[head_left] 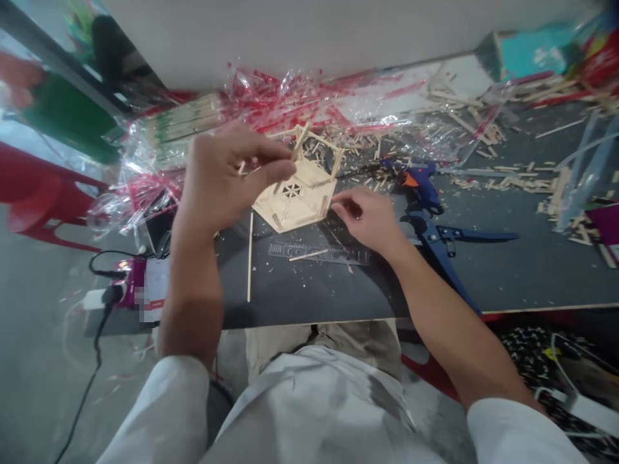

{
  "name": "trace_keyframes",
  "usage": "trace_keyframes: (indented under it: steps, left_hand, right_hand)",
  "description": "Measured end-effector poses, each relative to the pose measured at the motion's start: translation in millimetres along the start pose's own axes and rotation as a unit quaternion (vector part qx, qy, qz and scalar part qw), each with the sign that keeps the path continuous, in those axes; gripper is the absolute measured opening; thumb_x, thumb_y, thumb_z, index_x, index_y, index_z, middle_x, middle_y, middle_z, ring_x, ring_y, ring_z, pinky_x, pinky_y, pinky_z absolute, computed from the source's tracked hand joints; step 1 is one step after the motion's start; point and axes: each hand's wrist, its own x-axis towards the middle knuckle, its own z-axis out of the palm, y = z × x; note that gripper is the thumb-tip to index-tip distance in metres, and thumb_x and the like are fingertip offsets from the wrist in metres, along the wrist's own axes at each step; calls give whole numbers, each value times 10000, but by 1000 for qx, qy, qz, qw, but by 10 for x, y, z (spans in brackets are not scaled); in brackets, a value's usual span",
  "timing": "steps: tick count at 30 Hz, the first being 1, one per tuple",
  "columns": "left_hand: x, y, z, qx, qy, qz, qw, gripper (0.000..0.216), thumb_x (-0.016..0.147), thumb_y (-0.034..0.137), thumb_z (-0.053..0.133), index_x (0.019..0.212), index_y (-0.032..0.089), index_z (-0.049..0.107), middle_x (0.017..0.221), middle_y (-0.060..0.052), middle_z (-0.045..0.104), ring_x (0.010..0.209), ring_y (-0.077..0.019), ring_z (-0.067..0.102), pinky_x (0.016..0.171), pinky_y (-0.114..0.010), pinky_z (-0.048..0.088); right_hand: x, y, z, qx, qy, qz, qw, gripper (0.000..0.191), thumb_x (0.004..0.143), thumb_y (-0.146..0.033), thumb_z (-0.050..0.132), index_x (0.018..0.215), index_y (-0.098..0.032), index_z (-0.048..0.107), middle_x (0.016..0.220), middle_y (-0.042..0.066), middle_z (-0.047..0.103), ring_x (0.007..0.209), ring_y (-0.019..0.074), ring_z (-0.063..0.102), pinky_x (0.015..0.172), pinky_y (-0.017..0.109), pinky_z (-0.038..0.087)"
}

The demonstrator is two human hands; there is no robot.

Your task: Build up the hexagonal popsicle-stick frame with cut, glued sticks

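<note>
A small hexagonal model (298,194) built of pale wooden sticks sits on the dark board (507,270), with thin uprights rising at its back. My left hand (227,174) is raised over its left side, fingers pinched on a short wooden stick (242,167). At the model's right edge my right hand (365,216) rests on the board, its fingers curled and touching the base. Whether the right fingers hold anything is hidden.
A blue glue gun (420,183) and blue-handled cutters (445,241) lie right of the model. A clear ruler (322,252) and a long stick (250,258) lie in front. Crumpled cellophane (300,103), stick packs and offcuts litter the back. A power strip (126,287) sits left.
</note>
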Motion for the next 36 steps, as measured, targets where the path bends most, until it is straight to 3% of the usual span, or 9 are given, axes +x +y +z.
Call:
trace_keyframes:
  steps: [3, 7, 12, 21, 27, 31, 36]
  left_hand:
    - [176, -3, -6, 6, -90, -1, 996, 164, 876, 421, 819, 900, 258, 817, 816, -23, 764, 760, -237, 713, 748, -457, 608]
    - [233, 95, 67, -10, -181, -6, 983, 315, 911, 486, 717, 900, 183, 805, 795, 14, 731, 813, -211, 717, 927, -477, 576]
    - [260, 221, 108, 84, -305, -50, 947, 310, 938, 406, 586, 869, 177, 782, 849, -17, 760, 914, -195, 694, 986, -395, 502]
    - [290, 75, 123, 111, -365, -39, 924, 218, 919, 327, 603, 856, 210, 776, 889, -36, 782, 897, -194, 669, 987, -403, 480]
    - [273, 65, 116, 133, -339, -39, 931, 205, 902, 337, 650, 845, 179, 768, 859, -30, 769, 881, -208, 700, 976, -417, 484]
    - [268, 95, 123, 120, -341, -34, 932, 195, 913, 310, 654, 849, 167, 770, 861, -30, 770, 826, -179, 693, 965, -400, 494]
    - [269, 84, 145, 108, -359, -40, 926, 200, 923, 304, 621, 879, 187, 778, 917, -57, 783, 902, -207, 705, 995, -423, 481]
  right_hand:
    - [1, 52, -17, -8, 17, 1, 1000, 181, 955, -377, 609, 961, -243, 730, 835, 66, 722, 658, 208, 610, 681, 389, 518]
    - [-1, 77, 4, -14, 38, -11, 999, 185, 958, -377, 613, 960, -233, 730, 830, 56, 722, 658, 186, 612, 668, 356, 517]
    - [-25, 52, 86, 44, 51, -5, 998, 309, 1020, -486, 531, 1095, -236, 695, 852, 50, 696, 684, 180, 611, 604, 322, 512]
    - [-32, -19, 216, 87, -5, -36, 996, 184, 1007, -389, 555, 1061, -241, 651, 882, 44, 661, 711, 168, 598, 586, 300, 501]
    - [-31, -32, 223, 80, -11, -36, 996, 195, 1003, -406, 580, 932, -233, 635, 834, 35, 634, 714, 165, 584, 603, 299, 463]
    - [-31, -24, 226, 82, -14, -37, 996, 187, 1002, -390, 580, 929, -230, 643, 821, 30, 626, 708, 161, 575, 619, 301, 465]
    - [-28, -16, 235, 66, -16, -38, 997, 190, 997, -382, 580, 894, -231, 630, 795, 22, 611, 687, 158, 563, 616, 300, 455]
